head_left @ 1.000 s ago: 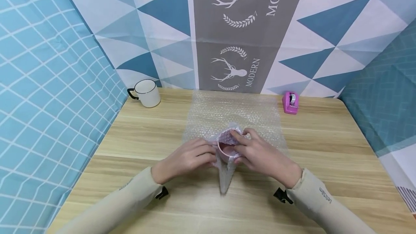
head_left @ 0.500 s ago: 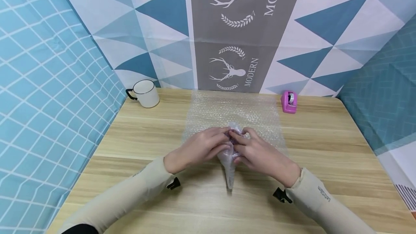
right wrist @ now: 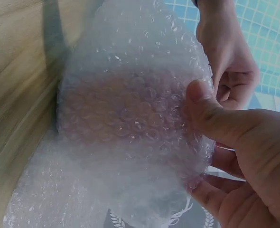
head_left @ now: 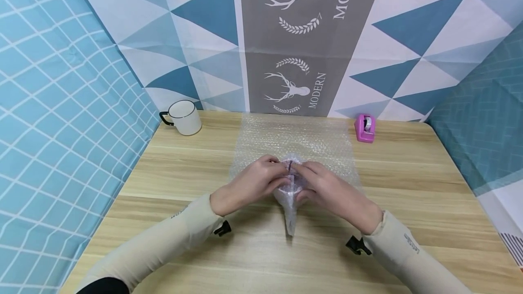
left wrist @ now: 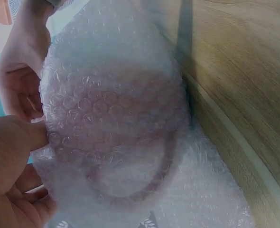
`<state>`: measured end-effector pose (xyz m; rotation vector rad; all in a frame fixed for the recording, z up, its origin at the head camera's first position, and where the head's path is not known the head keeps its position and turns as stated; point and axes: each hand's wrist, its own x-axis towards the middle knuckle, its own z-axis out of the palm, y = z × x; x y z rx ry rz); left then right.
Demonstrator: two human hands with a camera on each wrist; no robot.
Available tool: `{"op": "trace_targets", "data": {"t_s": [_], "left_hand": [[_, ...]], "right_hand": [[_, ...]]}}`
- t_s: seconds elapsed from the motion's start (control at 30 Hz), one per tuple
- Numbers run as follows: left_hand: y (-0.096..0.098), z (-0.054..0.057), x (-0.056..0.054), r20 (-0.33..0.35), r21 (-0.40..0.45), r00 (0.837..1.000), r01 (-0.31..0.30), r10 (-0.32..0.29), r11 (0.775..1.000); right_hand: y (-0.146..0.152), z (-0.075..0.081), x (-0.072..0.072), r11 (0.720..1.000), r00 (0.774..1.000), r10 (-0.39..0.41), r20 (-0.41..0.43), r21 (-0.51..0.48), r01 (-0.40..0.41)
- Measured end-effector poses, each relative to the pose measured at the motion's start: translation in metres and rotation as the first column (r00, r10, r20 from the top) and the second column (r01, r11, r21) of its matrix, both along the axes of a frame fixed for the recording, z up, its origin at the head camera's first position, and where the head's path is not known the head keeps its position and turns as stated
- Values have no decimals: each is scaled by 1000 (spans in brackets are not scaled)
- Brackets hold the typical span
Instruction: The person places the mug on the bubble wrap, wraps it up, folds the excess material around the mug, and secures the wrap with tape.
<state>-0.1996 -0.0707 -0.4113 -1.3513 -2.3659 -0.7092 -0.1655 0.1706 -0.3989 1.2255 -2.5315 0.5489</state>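
Observation:
A pink mug (left wrist: 126, 104) stands wrapped in bubble wrap (left wrist: 102, 47), its body and looped handle showing hazily through the bubbles in the left wrist view. My left hand (head_left: 257, 178) bends over the top left of the bundle, thumb and fingers pinching the folded wrap over the mug's mouth. From the right, my right hand (head_left: 327, 189) pinches the wrap at the same rim, its thumb (right wrist: 200, 97) on the outside and fingers tucked inside. Both hands' fingertips nearly meet over the opening. A pointed flap of wrap (head_left: 291, 221) sticks out toward me.
The rest of the bubble-wrap sheet (head_left: 294, 135) lies flat behind the bundle on the wooden table (head_left: 184, 171). A white mug with a black handle (head_left: 185, 119) stands back left, a pink tape dispenser (head_left: 365, 128) back right. Patterned cloth hangs behind.
The left hand has moved from the bundle's left side up over its top, folding wrap over the mug's open mouth. The right hand has stayed nearly in place, its fingers drawing in.

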Motion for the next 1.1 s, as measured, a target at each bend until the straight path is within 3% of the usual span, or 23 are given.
{"op": "trace_targets", "data": {"t_s": [0.23, 0.47, 0.67, 0.8, 0.93, 1.1], "left_hand": [[3, 2, -1, 32, -8, 999, -35, 35, 999], [6, 3, -4, 38, -11, 998, -50, 50, 999], [6, 4, -5, 59, -17, 997, -46, 47, 999], [7, 3, -6, 56, -29, 997, -50, 52, 998], [10, 1, -8, 57, -43, 997, -56, 58, 998], [11, -1, -7, 73, -29, 996, -51, 53, 998]], "right_hand": [[1, 0, -6, 994, 994, 105, -28, 22, -104], [1, 2, -6, 994, 996, 88, 13, 64, -88], [2, 1, -8, 998, 999, 37, 20, -56, -36], [3, 0, -12, 991, 998, 57, 25, -125, -53], [3, -1, -13, 985, 990, 130, -48, -110, -135], [3, 1, -10, 990, 987, 123, -103, -53, -129]]}}
